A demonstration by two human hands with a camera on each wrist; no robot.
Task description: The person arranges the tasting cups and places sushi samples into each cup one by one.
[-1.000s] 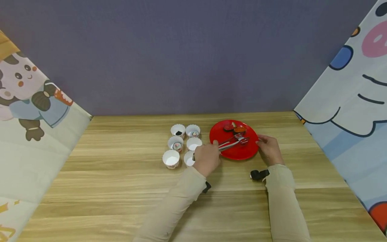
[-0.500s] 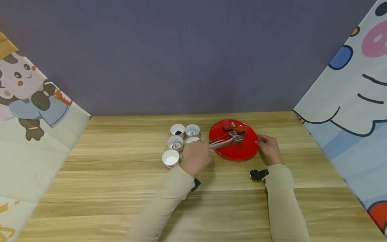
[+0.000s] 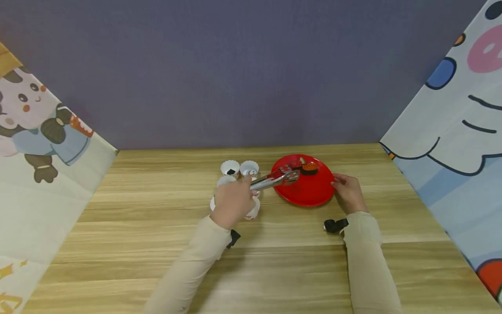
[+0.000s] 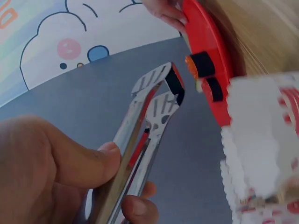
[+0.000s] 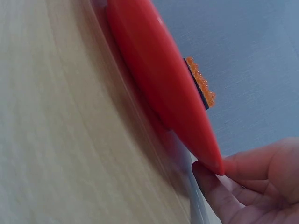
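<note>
The table (image 3: 117,244) before you carries a red plate (image 3: 313,192) near its far edge. Your right hand (image 3: 349,192) pinches the plate's right rim; your left hand (image 3: 234,203), fingers clamped on metal tongs (image 3: 270,181), is near white cups (image 3: 230,167). 2 sushi pieces (image 4: 202,64) lie toward the plate's far rim.

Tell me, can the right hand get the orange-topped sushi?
Probably yes: nothing seems to stand between the right hand and the orange-topped sushi on the red plate. But that hand pinches the plate's edge, so it would likely have to let go first.
</note>
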